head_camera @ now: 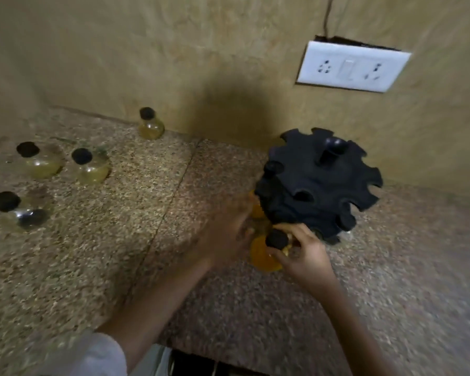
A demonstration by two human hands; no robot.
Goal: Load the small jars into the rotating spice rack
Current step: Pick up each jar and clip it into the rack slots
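Head view: upright jar (266, 253) beside rack (318, 183).

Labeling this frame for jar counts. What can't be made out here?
Head view only:
- Left hand: motion-blurred; whether it grips anything is unclear.
- Orange jar: its neck is covered by the right hand; whether it is seated in the rack is unclear.
- Spice rack: its lower tier is hidden under the top disc, so the loaded count is unknown.
- Jar at far left: blurred, contents unreadable.
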